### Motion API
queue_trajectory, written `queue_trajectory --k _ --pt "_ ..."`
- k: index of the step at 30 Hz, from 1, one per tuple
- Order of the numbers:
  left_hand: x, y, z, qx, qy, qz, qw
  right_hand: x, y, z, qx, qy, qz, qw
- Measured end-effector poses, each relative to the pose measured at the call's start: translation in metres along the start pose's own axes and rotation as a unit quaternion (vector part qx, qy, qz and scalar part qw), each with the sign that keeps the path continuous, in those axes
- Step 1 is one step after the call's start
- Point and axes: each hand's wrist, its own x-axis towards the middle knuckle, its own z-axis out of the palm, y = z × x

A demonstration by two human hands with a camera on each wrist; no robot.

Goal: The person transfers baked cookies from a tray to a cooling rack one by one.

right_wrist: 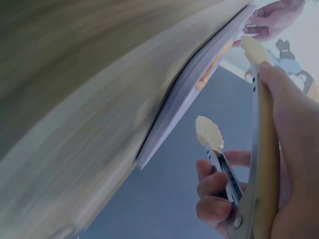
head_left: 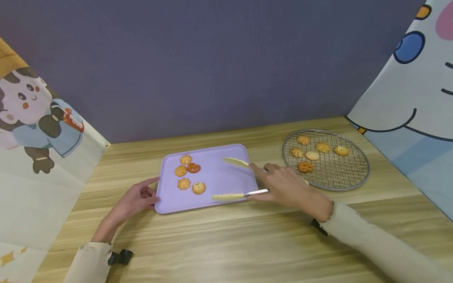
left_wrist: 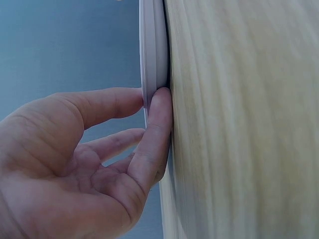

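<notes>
A lilac tray lies on the wooden table, with several cookies grouped on its left half. My left hand holds the tray's left edge; in the left wrist view, thumb and fingers meet at the rim. Over the tray's right side, my right hand grips a pair of metal tongs with cream-coloured scalloped tips. The two tongs arms are spread wide, with nothing between the tips. Part of the tongs' handle is hidden by the right hand in the head view.
Right of the tray sits a round wire cooling rack bearing several cookies, close beyond the right hand. A dark grey-blue panel stands along the table's back. Printed cartoon panels flank the left and right sides.
</notes>
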Motion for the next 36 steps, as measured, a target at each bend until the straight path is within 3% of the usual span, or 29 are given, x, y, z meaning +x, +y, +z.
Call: queue_trajectory --k 10,18,27,36 --pt "0.001 -0.002 0.000 -0.003 -0.004 0.005 1.0000 0.026 -0.026 0.017 0.002 -0.054 -0.014 0.9985" --pt "0.001 0.000 0.001 0.001 -0.003 0.003 1.0000 0.036 -0.042 0.017 0.003 -0.058 -0.047 0.9972" --pt "0.001 0.001 0.000 0.008 -0.003 0.001 1.0000 0.043 -0.046 0.017 0.038 -0.076 -0.034 0.9958" --pt "0.003 -0.002 0.000 0.007 -0.003 0.007 0.9999 0.042 -0.047 0.018 0.021 -0.062 -0.043 0.9969"
